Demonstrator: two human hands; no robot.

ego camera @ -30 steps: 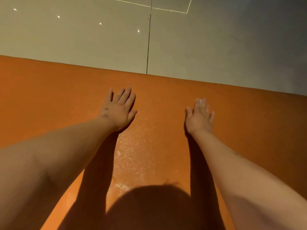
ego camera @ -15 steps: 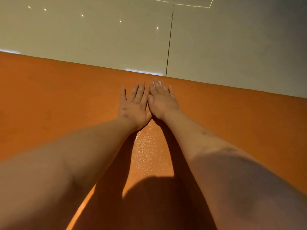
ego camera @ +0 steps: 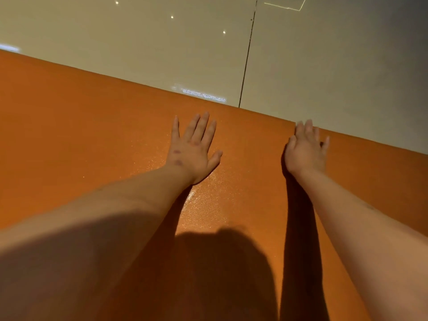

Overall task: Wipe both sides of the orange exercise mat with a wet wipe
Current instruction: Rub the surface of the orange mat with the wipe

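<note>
The orange exercise mat point(ego camera: 81, 140) lies flat on the floor and fills most of the view. My left hand point(ego camera: 193, 149) presses flat on it with fingers straight and spread, a short way from the far edge. My right hand point(ego camera: 305, 149) lies flat at the mat's far edge, fingers straight, its fingertips reaching the edge. A damp, shiny streak shows on the mat between my forearms. No wet wipe can be seen; whether one lies under my right palm is hidden.
Beyond the mat's far edge is a glossy beige tiled floor point(ego camera: 162, 47) with a dark grout line point(ego camera: 246, 66) and small light reflections. My own shadow falls on the near part of the mat.
Half a second ago my hands lay side by side near the far edge. My right hand has slid off to the right along the edge; my left hand has stayed about where it was.
</note>
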